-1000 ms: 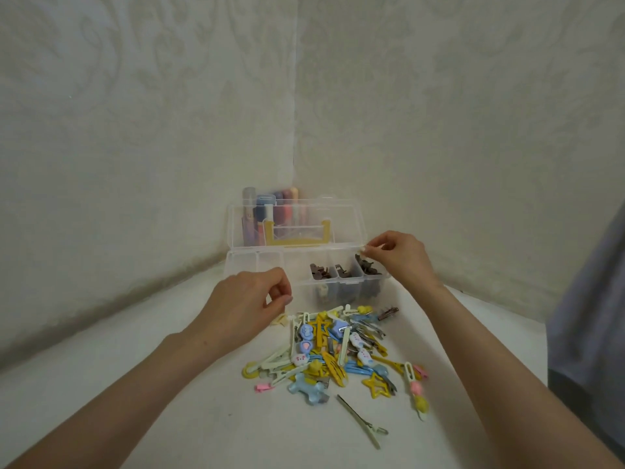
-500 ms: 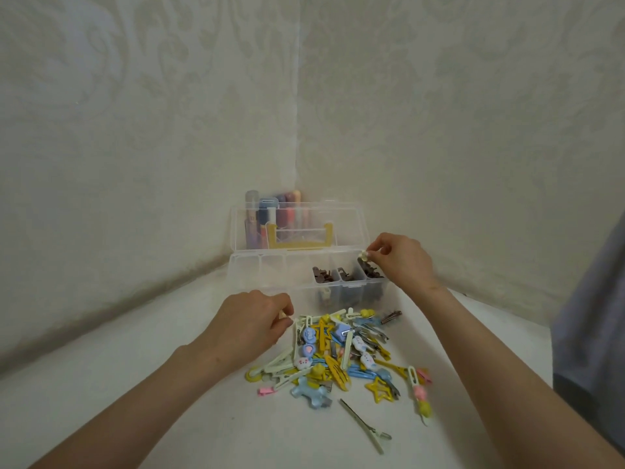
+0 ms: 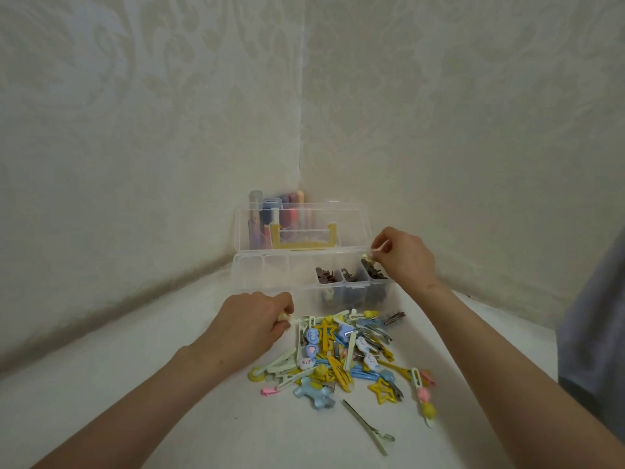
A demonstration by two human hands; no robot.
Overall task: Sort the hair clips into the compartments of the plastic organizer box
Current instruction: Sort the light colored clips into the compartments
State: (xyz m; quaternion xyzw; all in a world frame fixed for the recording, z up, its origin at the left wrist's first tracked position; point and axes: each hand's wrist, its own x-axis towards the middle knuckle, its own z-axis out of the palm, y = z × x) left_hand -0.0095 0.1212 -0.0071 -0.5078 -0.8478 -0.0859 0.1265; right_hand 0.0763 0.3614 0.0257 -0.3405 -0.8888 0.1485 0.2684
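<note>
Head view: right hand point(image 3: 404, 257) pinches a pale clip point(image 3: 368, 256) above the box point(image 3: 270, 267); left hand point(image 3: 250, 324) fingers point(image 3: 285, 304) clasp another. Clips point(image 3: 345, 353) seem light, stiff; pinch the ends.

At eleven o'clock the left hand point(image 3: 252, 328), knuckles up, pinches a pale clip point(image 3: 283, 316). At one o'clock the right hand point(image 3: 404, 257) pinches a cream clip point(image 3: 367, 256).
</note>
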